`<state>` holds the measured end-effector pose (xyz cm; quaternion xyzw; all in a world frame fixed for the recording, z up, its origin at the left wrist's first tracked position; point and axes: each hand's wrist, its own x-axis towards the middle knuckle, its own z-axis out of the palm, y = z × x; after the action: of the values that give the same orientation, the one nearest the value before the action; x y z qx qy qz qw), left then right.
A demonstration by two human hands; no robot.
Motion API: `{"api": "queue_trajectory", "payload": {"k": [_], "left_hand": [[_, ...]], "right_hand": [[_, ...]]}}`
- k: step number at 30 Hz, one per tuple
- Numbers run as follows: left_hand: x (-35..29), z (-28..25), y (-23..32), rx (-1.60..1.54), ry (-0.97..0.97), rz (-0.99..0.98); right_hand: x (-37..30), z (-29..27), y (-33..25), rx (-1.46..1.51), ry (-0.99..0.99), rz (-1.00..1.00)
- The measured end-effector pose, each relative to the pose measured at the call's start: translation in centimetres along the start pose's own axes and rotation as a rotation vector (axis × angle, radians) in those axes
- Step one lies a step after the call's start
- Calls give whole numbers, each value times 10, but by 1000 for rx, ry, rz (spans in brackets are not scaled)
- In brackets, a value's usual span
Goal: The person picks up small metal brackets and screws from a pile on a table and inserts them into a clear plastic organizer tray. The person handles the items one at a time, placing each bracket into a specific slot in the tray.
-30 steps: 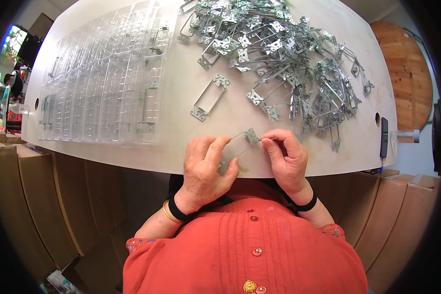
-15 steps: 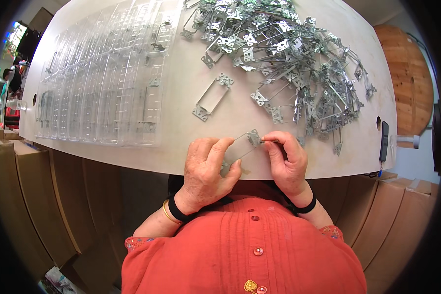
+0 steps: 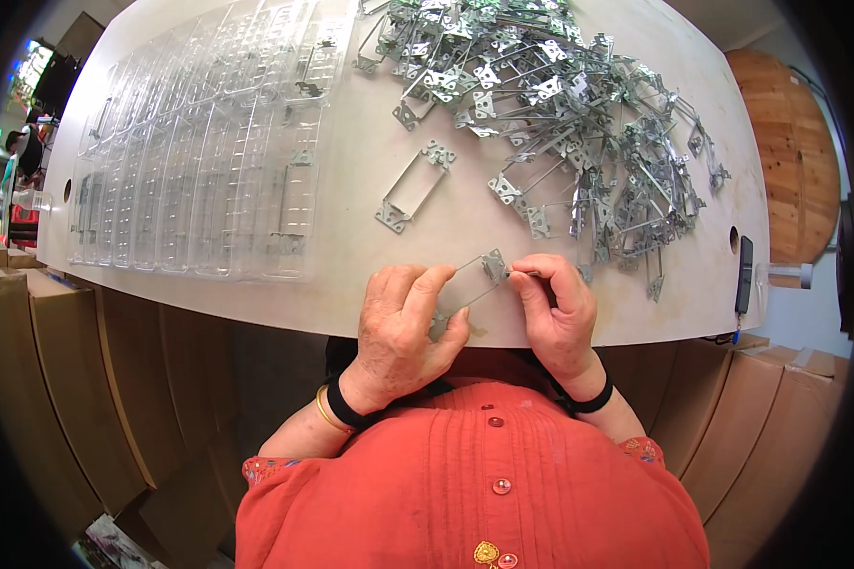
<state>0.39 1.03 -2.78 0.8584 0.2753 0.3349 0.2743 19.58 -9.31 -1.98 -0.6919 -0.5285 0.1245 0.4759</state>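
Both hands hold one grey metal bracket frame (image 3: 476,280) just above the near edge of the pale table (image 3: 351,228). My left hand (image 3: 403,327) grips its lower left end, fingers curled over it. My right hand (image 3: 555,308) pinches its upper right end between thumb and fingertips. The bracket is a thin rectangular frame with notched ends, tilted up to the right. Another such bracket (image 3: 413,187) lies alone flat on the table beyond the hands.
A big heap of tangled metal brackets (image 3: 560,104) covers the far right of the table. Rows of clear plastic trays (image 3: 199,142) lie at the left. A dark slim device (image 3: 744,275) rests near the right edge. Brown cartons stand below the table.
The hands have stayed at the table's near edge with the bracket between them; the fingers have shifted only slightly along it.
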Motion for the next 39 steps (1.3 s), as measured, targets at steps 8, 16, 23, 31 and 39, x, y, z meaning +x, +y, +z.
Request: {"api": "queue_trajectory", "payload": {"k": [8,16,23,31,39], "left_hand": [[0,0,0,6,-6,0],[0,-1,1,13,-7,9],[-1,2,0,-2,1,13],[0,-4,0,-20,-34,31],[2,-4,-1,-27,-47,50]], "right_hand": [[2,-1,-1,-33,-8,-72],[0,-1,0,-7,-8,-69],[-1,-5,-1,23,-4,-81],[-4,2,4,161,63,92],[-5,7,6,152,58,130]]}}
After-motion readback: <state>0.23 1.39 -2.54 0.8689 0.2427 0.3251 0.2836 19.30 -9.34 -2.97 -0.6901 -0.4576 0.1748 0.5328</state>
